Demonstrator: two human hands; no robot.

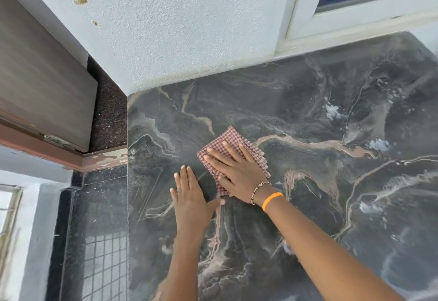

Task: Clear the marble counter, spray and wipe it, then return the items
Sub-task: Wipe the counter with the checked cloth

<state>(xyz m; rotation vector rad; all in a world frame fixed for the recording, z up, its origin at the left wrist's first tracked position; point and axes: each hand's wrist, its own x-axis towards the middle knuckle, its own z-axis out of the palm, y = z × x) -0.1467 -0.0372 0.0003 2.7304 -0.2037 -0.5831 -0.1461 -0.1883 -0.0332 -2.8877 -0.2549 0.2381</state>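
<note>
The right hand [233,172] lies flat, fingers spread and straight, pressing a folded red-and-white checked cotton cloth [231,149] onto the dark grey marble counter with tan veins [320,182]. The cloth's long axis runs diagonally, from beneath the palm away towards the textured white wall [177,28]. Just beside it, the left hand [190,196] rests flat on bare marble, fingers straight and together. White foam patches [379,145] lie well off beyond the right wrist.

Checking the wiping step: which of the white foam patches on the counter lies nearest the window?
The upper foam patch, highest in view on the marble counter. The others, mid-right and lower, sit closer to the person.
</note>
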